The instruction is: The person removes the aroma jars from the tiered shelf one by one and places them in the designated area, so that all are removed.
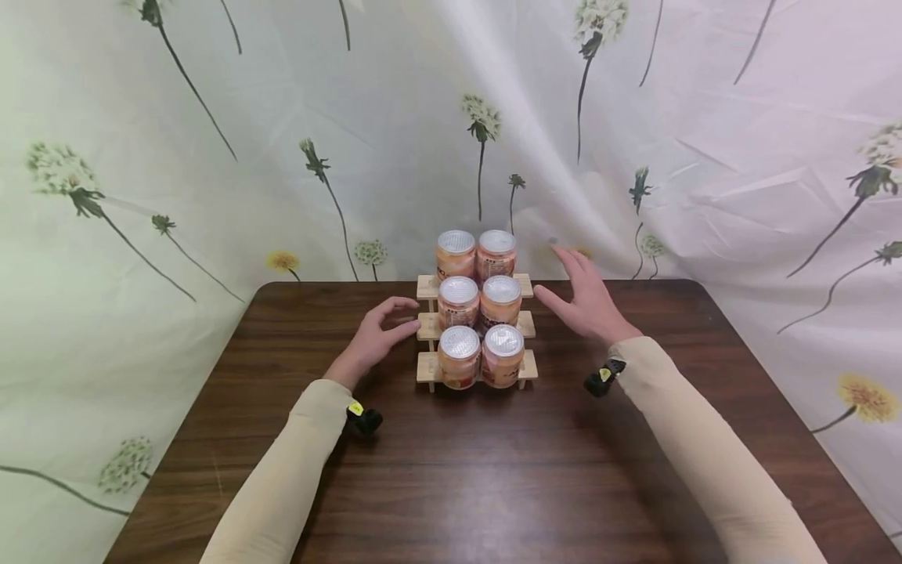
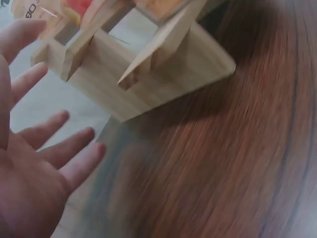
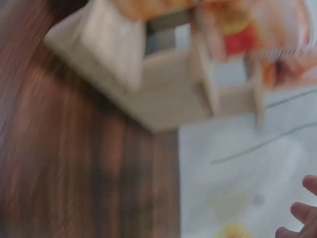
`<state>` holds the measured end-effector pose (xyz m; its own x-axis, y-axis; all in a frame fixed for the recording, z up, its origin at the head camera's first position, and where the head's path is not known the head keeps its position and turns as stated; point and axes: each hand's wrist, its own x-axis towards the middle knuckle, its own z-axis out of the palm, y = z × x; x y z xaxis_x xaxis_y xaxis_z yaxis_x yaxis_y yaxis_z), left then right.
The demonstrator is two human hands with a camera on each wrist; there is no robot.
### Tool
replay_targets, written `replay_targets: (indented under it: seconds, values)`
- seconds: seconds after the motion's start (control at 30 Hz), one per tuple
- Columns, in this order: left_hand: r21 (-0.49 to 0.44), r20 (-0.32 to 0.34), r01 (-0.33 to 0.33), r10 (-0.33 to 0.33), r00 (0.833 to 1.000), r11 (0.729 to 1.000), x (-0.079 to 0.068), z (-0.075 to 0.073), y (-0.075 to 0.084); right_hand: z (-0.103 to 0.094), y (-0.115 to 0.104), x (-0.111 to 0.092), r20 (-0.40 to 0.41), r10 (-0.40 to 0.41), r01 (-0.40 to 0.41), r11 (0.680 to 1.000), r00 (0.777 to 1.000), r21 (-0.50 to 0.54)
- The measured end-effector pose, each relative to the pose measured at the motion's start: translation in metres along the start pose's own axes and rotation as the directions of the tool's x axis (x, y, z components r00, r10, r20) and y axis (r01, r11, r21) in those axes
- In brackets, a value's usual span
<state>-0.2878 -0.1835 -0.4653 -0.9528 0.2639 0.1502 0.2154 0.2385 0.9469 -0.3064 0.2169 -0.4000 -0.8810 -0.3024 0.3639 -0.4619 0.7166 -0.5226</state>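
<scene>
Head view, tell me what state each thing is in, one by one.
Jars: all six closed, in three pairs
Rack: standing, loaded with jars
Left hand: beside the rack, holding nothing
Right hand: outstretched, holding nothing
Backdrop: hanging, creased

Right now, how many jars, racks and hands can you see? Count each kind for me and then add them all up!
Orange-labelled lidded jars: 6
Three-tier wooden rack: 1
Hands, left hand and right hand: 2
Total: 9
</scene>
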Motion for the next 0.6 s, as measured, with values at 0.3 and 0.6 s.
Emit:
replay_targets:
  seconds: [0.3, 0.6]
  values:
    - [-0.193, 0.067, 0.174, -0.164, 0.984, 0.966, 0.000, 0.021, -0.005, 0.000, -0.039, 0.029, 0.084, 0.013, -0.024, 0.991, 0.996, 0.131]
    - [-0.242, 0.060, 0.198, -0.189, 0.980, 0.950, 0.003, 0.025, -0.009, 0.001, -0.060, 0.052, 0.136, 0.099, -0.132, 0.958, 0.986, 0.253]
